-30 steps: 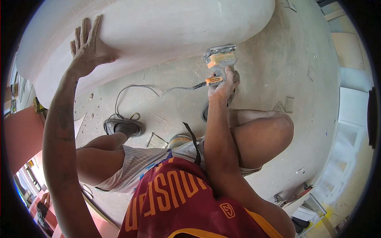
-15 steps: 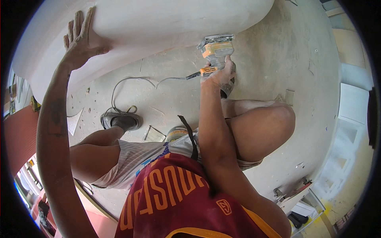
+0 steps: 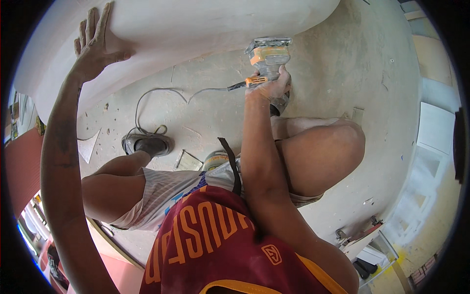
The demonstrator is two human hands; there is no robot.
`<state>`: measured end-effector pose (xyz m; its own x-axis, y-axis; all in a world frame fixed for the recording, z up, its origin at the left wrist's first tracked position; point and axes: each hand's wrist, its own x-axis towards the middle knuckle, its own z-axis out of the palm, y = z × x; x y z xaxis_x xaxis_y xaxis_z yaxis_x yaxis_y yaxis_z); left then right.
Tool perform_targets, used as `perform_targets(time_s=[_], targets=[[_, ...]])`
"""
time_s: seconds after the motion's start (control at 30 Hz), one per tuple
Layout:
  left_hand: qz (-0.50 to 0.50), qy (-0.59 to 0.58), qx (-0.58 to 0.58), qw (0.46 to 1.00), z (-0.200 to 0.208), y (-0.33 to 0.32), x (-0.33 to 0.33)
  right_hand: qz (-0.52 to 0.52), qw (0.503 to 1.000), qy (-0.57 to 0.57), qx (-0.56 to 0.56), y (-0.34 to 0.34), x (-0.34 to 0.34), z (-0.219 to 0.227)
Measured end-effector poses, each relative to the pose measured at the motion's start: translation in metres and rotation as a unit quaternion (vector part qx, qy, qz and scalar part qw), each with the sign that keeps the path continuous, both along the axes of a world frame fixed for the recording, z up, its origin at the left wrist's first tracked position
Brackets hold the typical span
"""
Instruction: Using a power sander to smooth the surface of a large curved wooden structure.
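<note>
A large white curved panel (image 3: 196, 29) with a smooth, dusty surface fills the upper part of the view. My left hand (image 3: 98, 51) lies on it at the upper left, fingers spread. Under the panel's lower edge, my right hand (image 3: 274, 88) is wrapped round a yellow and grey electric sander (image 3: 269, 59). The sander's flat pad faces the panel at its lower edge; whether it touches cannot be made out. A grey power cord (image 3: 161, 89) runs left from the sander and loops down to my left shoe (image 3: 149, 145).
The floor (image 3: 333, 83) is dusty and stained. A square frame-like piece (image 3: 188, 160) and a round tin (image 3: 216, 159) lie between my legs. A pale torn sheet (image 3: 89, 146) is at the left. White panels (image 3: 435, 126) stand at the right, and a reddish ribbed board (image 3: 22, 166) at the far left.
The sander and my right hand have shifted slightly up along the panel's edge. My left hand stays spread on the panel, a little farther up and left in the view.
</note>
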<state>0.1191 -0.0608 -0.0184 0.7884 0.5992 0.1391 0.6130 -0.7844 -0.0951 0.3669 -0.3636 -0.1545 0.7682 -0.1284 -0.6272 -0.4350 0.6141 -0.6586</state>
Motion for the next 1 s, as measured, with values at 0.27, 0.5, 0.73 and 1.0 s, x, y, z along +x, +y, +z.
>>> perform_targets(time_s=[0.27, 0.5, 0.73, 1.0], targets=[[-0.011, -0.005, -0.015, 1.0, -0.006, 0.007, -0.005, -0.034, 0.999, 0.033, -0.002, 0.002, 0.0, -0.006], [-0.001, 0.011, -0.042, 0.999, 0.007, -0.003, 0.006, -0.016, 0.999, 0.016, 0.035, 0.0, -0.001, -0.011], [-0.012, -0.001, -0.012, 1.0, 0.004, 0.001, 0.0, 0.028, 0.999, 0.018, 0.008, 0.008, -0.024, 0.014], [-0.001, 0.012, -0.035, 0.999, 0.011, -0.004, 0.008, 0.042, 0.995, 0.065, 0.069, 0.004, -0.027, 0.019]])
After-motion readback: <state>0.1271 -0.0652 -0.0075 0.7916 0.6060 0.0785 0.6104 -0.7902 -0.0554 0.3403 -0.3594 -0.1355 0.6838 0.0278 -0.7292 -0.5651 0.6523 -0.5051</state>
